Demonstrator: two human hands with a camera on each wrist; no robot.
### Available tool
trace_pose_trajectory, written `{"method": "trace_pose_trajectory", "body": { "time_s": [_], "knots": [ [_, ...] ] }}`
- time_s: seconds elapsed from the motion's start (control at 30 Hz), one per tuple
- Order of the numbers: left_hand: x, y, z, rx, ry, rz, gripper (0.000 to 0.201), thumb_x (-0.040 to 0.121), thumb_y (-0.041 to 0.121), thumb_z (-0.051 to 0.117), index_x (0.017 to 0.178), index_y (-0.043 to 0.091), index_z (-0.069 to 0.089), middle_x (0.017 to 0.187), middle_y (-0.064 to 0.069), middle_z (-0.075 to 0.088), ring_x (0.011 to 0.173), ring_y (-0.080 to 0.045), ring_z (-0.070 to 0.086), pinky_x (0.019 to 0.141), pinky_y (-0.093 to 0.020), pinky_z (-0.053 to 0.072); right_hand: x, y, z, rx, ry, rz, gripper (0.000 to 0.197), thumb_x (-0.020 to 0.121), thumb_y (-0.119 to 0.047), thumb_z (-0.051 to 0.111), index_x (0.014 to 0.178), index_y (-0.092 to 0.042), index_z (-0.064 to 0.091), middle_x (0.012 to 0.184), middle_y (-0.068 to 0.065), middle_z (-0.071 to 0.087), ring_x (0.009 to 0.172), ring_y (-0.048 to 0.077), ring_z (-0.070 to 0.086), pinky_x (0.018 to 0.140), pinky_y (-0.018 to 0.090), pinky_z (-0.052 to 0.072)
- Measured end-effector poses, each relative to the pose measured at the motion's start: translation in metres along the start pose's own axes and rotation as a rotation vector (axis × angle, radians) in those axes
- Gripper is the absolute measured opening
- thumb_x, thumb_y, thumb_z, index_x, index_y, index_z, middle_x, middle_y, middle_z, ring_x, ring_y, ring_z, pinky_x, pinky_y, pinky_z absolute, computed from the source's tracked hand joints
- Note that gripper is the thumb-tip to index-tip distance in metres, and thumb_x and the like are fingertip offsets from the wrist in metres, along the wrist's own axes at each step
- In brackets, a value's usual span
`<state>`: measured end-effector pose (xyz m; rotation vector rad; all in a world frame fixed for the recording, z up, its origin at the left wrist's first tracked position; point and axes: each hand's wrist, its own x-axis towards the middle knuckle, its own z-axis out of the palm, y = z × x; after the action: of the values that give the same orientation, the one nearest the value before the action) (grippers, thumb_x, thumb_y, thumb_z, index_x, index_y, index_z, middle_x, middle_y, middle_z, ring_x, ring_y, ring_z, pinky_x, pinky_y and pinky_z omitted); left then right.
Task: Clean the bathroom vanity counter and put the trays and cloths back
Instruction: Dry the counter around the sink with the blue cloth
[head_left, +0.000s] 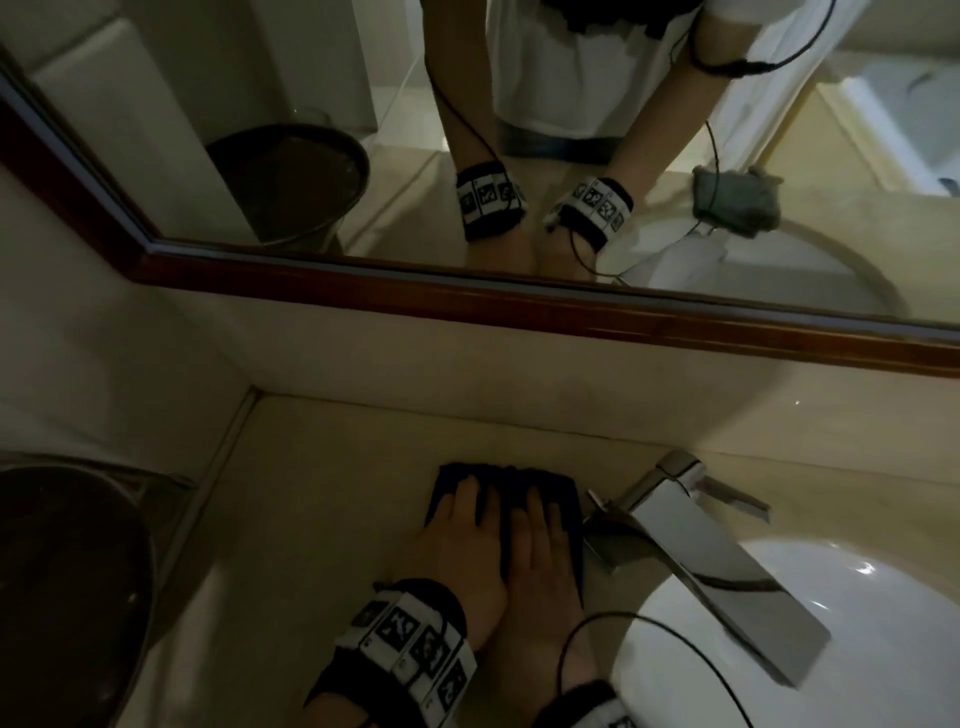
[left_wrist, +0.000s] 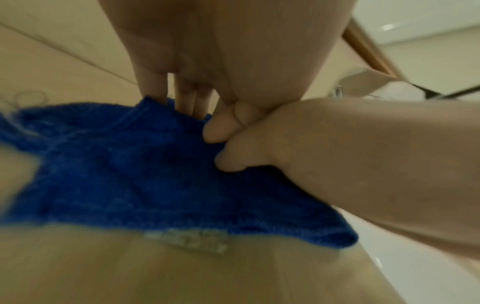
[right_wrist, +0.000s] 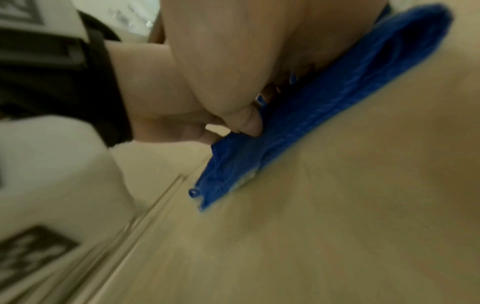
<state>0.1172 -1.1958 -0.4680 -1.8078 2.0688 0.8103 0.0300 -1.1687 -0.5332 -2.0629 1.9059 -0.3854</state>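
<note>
A dark blue cloth lies flat on the beige vanity counter, just left of the tap. My left hand and right hand lie side by side on it, fingers straight, pressing it to the counter. In the left wrist view the blue cloth spreads under my left fingers, and the right hand comes in from the right. The right wrist view shows the cloth under my right palm, blurred. The mirror reflects a grey cloth lying on the basin's near rim.
A chrome tap stands right beside the cloth and reaches over the white basin. A dark round tray with a metal rim sits at the counter's left end. The wood-framed mirror runs along the back wall.
</note>
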Motion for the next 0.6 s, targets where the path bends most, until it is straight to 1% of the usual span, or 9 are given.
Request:
{"method": "trace_pose_trajectory", "body": {
  "time_s": [0.1, 0.13, 0.2, 0.27, 0.33, 0.4, 0.47, 0.53, 0.6],
  "knots": [
    [-0.016, -0.004, 0.016, 0.002, -0.041, -0.006, 0.070, 0.097, 0.035, 0.036, 0.153, 0.019, -0.003, 0.156, -0.001, -0.014, 0.144, -0.023, 0.002, 0.118, -0.040, 0.020, -0.024, 0.005, 0.014, -0.122, -0.100, -0.013, 0.071, 0.082, -0.057, 0.035, 0.128, -0.005, 0.045, 0.146, 0.006, 0.033, 0.138, 0.033, 0.021, 0.111, 0.034, 0.008],
    [-0.022, -0.006, 0.023, -0.016, -0.043, -0.008, 0.071, 0.096, 0.037, 0.036, 0.153, 0.020, -0.003, 0.156, 0.000, -0.014, 0.144, -0.022, 0.002, 0.117, -0.043, 0.022, -0.033, 0.005, 0.016, -0.129, -0.127, -0.004, 0.073, 0.078, -0.058, 0.037, 0.128, -0.005, 0.047, 0.142, 0.010, 0.037, 0.136, 0.034, 0.023, 0.111, 0.035, 0.008],
    [-0.037, -0.008, 0.036, -0.047, -0.036, -0.013, 0.071, 0.095, 0.036, 0.036, 0.153, 0.022, -0.002, 0.155, 0.002, -0.014, 0.144, -0.022, 0.001, 0.113, -0.049, 0.027, -0.051, 0.001, 0.013, -0.135, -0.124, 0.015, 0.069, 0.087, -0.058, 0.031, 0.128, -0.005, 0.049, 0.138, 0.015, 0.045, 0.130, 0.034, 0.032, 0.110, 0.035, 0.007],
    [-0.057, -0.008, 0.048, -0.038, -0.020, -0.011, 0.070, 0.095, 0.032, 0.036, 0.153, 0.022, -0.001, 0.155, 0.004, -0.015, 0.144, -0.021, 0.002, 0.114, -0.048, 0.027, -0.077, -0.003, 0.014, -0.120, -0.114, 0.052, 0.069, 0.091, -0.059, 0.026, 0.127, -0.006, 0.052, 0.137, 0.015, 0.050, 0.126, 0.030, 0.036, 0.111, 0.034, 0.009],
    [-0.085, -0.007, 0.061, -0.029, -0.028, -0.019, 0.069, 0.096, 0.031, 0.037, 0.153, 0.022, -0.001, 0.156, 0.004, -0.015, 0.144, -0.020, 0.003, 0.117, -0.041, 0.023, -0.109, -0.006, 0.020, -0.094, -0.023, 0.035, 0.064, 0.082, -0.054, 0.038, 0.125, -0.009, 0.051, 0.138, 0.012, 0.045, 0.123, 0.030, 0.039, 0.110, 0.037, 0.027],
    [-0.115, -0.006, 0.074, -0.056, -0.082, -0.019, 0.069, 0.097, 0.034, 0.035, 0.153, 0.021, -0.003, 0.157, 0.002, -0.017, 0.146, -0.019, 0.002, 0.119, -0.036, 0.017, -0.141, -0.013, 0.022, -0.030, 0.061, 0.009, 0.053, 0.078, -0.044, 0.042, 0.120, -0.013, 0.048, 0.144, 0.007, 0.035, 0.117, 0.032, 0.048, 0.096, 0.040, 0.046],
    [-0.135, -0.005, 0.088, -0.064, -0.118, -0.052, 0.071, 0.099, 0.042, 0.033, 0.153, 0.019, -0.009, 0.157, 0.000, -0.023, 0.147, -0.019, -0.006, 0.120, -0.034, 0.005, -0.160, -0.017, 0.020, 0.040, 0.178, -0.024, 0.038, 0.085, -0.039, 0.039, 0.115, -0.018, 0.047, 0.159, -0.003, 0.012, 0.118, 0.031, 0.047, 0.098, 0.035, 0.036],
    [-0.137, -0.006, 0.096, -0.077, -0.078, -0.071, 0.070, 0.101, 0.044, 0.025, 0.151, 0.015, -0.015, 0.154, 0.000, -0.030, 0.146, -0.018, -0.015, 0.118, -0.032, -0.007, -0.165, -0.014, 0.022, 0.038, 0.214, -0.041, 0.037, 0.101, -0.039, 0.022, 0.118, -0.017, 0.047, 0.160, -0.009, -0.005, 0.136, 0.030, 0.028, 0.114, 0.030, 0.015],
    [-0.130, -0.010, 0.113, -0.108, 0.034, -0.042, 0.073, 0.093, 0.051, 0.004, 0.145, 0.008, -0.024, 0.145, 0.000, -0.040, 0.144, -0.018, -0.021, 0.113, -0.029, -0.013, -0.162, -0.008, 0.029, -0.051, 0.158, -0.025, 0.050, 0.104, -0.037, 0.009, 0.126, -0.012, 0.046, 0.161, 0.001, 0.007, 0.148, 0.025, 0.002, 0.118, 0.031, 0.003]
  ]
}}
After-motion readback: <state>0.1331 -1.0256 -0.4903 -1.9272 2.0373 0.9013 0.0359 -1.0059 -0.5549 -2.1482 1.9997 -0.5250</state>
